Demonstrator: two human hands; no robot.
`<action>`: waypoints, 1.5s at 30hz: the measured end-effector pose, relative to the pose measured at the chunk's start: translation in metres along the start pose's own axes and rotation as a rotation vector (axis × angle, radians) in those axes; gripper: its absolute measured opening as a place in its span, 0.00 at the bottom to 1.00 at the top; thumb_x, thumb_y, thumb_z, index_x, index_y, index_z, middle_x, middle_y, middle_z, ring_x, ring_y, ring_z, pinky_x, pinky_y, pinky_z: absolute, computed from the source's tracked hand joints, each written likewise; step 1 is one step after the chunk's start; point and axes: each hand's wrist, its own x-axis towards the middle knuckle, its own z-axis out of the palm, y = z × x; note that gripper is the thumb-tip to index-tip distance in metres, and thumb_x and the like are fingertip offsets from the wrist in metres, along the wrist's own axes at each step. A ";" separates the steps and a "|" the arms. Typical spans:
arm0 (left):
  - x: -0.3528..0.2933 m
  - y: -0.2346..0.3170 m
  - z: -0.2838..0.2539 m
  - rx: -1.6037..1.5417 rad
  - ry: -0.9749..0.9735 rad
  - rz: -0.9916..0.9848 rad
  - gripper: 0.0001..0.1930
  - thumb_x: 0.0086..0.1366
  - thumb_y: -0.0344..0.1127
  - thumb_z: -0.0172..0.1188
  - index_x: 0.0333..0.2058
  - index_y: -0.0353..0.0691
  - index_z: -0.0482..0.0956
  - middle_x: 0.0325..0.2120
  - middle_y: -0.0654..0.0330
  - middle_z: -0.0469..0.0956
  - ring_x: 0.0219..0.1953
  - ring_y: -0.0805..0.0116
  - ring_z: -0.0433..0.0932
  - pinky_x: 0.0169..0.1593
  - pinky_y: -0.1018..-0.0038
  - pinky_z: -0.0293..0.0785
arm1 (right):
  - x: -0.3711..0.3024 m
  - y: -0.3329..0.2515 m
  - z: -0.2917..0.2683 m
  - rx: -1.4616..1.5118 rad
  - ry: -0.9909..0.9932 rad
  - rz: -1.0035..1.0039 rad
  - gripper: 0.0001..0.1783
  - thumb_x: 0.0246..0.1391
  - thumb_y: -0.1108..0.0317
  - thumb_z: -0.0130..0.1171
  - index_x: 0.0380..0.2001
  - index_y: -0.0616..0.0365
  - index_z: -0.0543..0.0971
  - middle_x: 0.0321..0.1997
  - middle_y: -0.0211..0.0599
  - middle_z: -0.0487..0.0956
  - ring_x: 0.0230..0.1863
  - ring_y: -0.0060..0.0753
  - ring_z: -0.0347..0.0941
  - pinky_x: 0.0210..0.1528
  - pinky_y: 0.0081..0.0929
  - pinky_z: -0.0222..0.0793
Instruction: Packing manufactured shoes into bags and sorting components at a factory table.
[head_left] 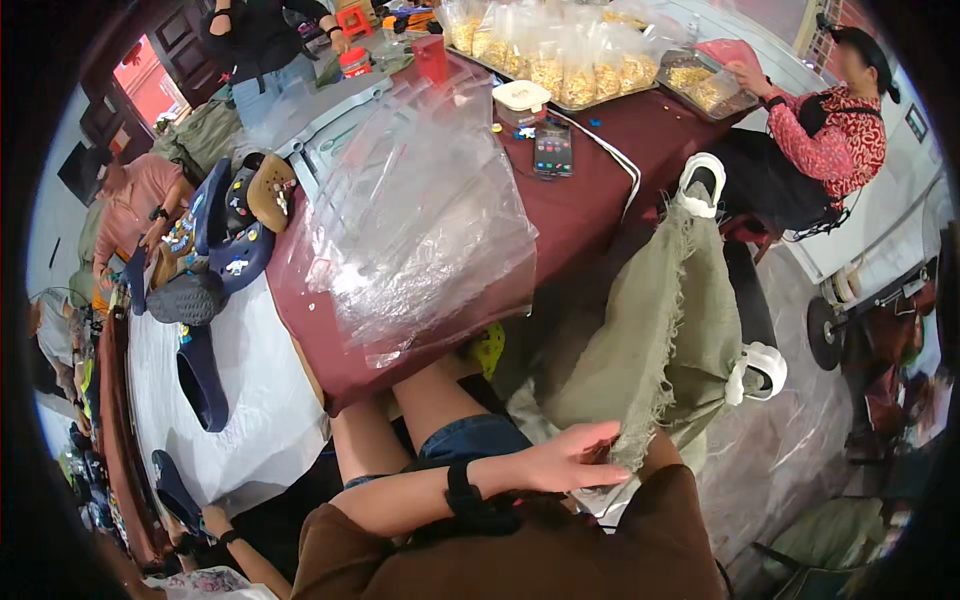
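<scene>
Olive-green cloth forms a sack (620, 330) ahead of the left hand (565, 460), whose thumb and fingers stand parted at the frayed edge. The right hand is hidden behind or inside the sack; whether it grips anything cannot be told. White looped pieces (697, 207) jut from the sack beyond both hands. Farther ahead and leftward, clear plastic bags (430, 220) lie on the maroon table (585, 210).

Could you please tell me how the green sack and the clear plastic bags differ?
The green sack is opaque; the clear plastic bags are see-through. The green sack is beside the table, the clear plastic bags on it. The green sack's edge is frayed; the clear plastic bags look smooth-edged. Both look creased.
</scene>
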 end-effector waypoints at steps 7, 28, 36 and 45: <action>-0.006 0.005 0.000 -0.054 -0.012 0.055 0.21 0.68 0.28 0.60 0.57 0.36 0.67 0.47 0.67 0.70 0.50 0.80 0.68 0.56 0.77 0.66 | -0.023 -0.029 -0.042 0.056 0.068 0.111 0.18 0.65 0.57 0.51 0.54 0.50 0.74 0.51 0.39 0.74 0.48 0.35 0.72 0.51 0.36 0.68; -0.070 -0.003 -0.047 0.641 0.443 0.515 0.21 0.67 0.45 0.62 0.26 0.36 0.66 0.39 0.42 0.74 0.55 0.50 0.71 0.48 0.58 0.64 | 0.188 -0.464 0.047 0.580 -0.122 -0.350 0.23 0.67 0.50 0.51 0.59 0.47 0.74 0.51 0.41 0.75 0.46 0.35 0.72 0.48 0.39 0.69; -0.244 -0.014 -0.099 0.988 1.078 0.410 0.23 0.67 0.41 0.60 0.57 0.36 0.73 0.57 0.47 0.70 0.59 0.49 0.69 0.62 0.61 0.66 | 0.034 -0.781 0.021 0.431 -0.169 -1.591 0.17 0.47 0.73 0.65 0.43 0.57 0.79 0.47 0.45 0.76 0.49 0.52 0.71 0.54 0.42 0.67; -0.319 -0.050 -0.110 0.925 1.547 0.409 0.20 0.63 0.36 0.63 0.52 0.36 0.76 0.55 0.47 0.70 0.51 0.51 0.76 0.51 0.64 0.76 | 0.062 -0.952 0.148 -0.319 -0.098 -1.592 0.29 0.60 0.39 0.51 0.50 0.51 0.81 0.51 0.41 0.81 0.58 0.46 0.73 0.61 0.46 0.64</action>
